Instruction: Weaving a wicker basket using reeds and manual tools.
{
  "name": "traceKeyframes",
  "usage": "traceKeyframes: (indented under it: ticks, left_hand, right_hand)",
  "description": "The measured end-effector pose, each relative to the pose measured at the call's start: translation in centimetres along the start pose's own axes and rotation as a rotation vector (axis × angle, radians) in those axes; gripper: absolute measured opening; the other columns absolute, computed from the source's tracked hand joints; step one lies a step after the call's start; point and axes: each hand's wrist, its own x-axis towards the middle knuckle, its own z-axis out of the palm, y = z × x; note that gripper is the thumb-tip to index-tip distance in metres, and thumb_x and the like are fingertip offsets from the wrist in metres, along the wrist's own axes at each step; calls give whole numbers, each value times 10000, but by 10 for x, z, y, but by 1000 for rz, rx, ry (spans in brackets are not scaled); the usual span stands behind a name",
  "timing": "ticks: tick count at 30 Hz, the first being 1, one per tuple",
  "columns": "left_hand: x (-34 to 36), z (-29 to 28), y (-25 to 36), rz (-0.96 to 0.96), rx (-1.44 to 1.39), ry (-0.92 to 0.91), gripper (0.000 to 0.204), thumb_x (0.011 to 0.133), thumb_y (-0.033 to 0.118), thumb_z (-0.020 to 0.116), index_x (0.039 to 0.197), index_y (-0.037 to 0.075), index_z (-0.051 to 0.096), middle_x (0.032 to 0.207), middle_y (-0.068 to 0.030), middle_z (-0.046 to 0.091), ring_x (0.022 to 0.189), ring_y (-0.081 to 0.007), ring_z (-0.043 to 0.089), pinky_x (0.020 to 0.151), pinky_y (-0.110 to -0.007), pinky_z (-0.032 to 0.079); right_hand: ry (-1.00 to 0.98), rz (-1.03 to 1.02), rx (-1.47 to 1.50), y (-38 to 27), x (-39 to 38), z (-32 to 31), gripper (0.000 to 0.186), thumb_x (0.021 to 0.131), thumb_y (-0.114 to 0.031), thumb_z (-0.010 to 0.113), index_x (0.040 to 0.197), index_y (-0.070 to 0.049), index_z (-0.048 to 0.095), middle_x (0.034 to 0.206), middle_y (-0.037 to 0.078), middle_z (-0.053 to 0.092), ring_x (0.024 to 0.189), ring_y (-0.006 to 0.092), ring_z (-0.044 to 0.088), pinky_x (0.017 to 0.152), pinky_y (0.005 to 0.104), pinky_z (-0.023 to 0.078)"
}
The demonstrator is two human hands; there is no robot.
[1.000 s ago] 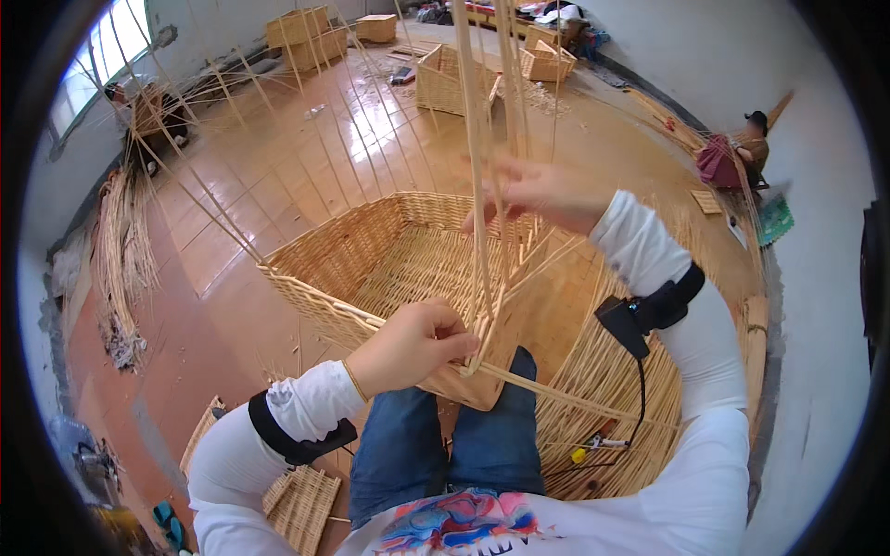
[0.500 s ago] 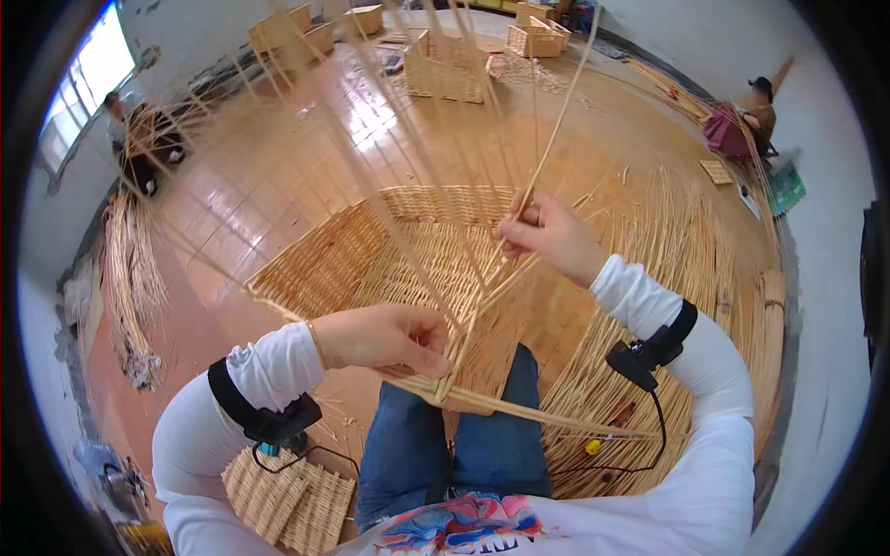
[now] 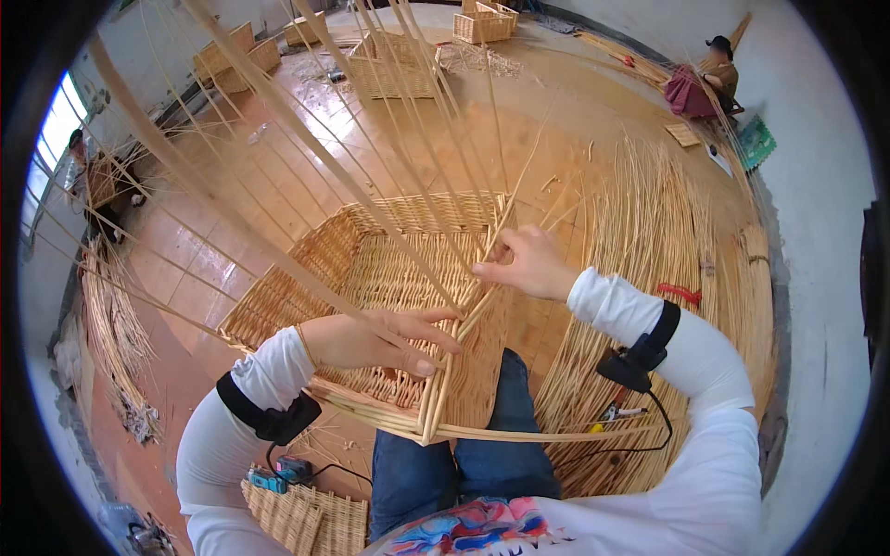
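Observation:
A half-woven wicker basket [image 3: 278,287] rests across my thighs, with several long upright rods [image 3: 324,139] rising from its rim towards the upper left. My left hand [image 3: 371,341] lies at the basket's near right edge, its fingers stretched out and apart against the rim rods. My right hand [image 3: 528,263] is farther along that same edge, thumb and fingers pinched on a thin willow rod [image 3: 528,171] at the rim. A wood-grained surface [image 3: 477,375] shows just outside this edge. Loose rod ends [image 3: 556,434] stick out to the right from the near corner.
Bundled willow rods [image 3: 640,241] spread over the floor at right; another bundle [image 3: 116,343] lies left. By my left elbow are a teal power tool [image 3: 278,474] and woven panels [image 3: 311,519]. Wicker baskets [image 3: 394,74] stand behind. Two people sit left and right.
My left hand's curled fingers have straightened out on the rim. My right hand has moved nearer and left, down to the rim. The basket shows shifted slightly left and lower in view.

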Motion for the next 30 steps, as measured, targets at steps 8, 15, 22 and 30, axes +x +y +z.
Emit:
traceKeyframes:
  ticks: [8,15,22,30]
  left_hand:
    - [-11,6,2,-34,-98,5,426,923,210,656,1319,84,560,1591,-97,182,1313,-182,416,950,-309,459]
    - [-27,32,23,-115,105,133,527,871,322,710,1292,82,501,1552,-128,261,783,-114,616,690,-260,524]
    - [-29,54,34,-243,-214,204,416,883,222,699,1228,79,517,1566,-161,227,699,-105,617,606,-260,520]
    - [-21,63,34,-200,-306,249,423,877,167,695,1226,46,490,851,-38,576,593,-93,565,516,-250,465]
  right_hand:
    - [-178,75,-185,-19,1,-14,498,819,-537,647,931,-53,679,886,116,663,1021,344,520,907,405,406]
    - [-580,-372,118,-76,-92,-39,320,897,-330,601,945,-24,679,863,164,648,826,322,629,742,409,498]
    - [-913,22,469,-85,-155,-16,279,955,-289,568,954,-32,674,791,122,649,730,283,640,662,366,501]
    - [-126,-396,-159,-77,-119,0,369,887,-407,624,882,-40,663,785,116,626,848,307,640,696,375,504]
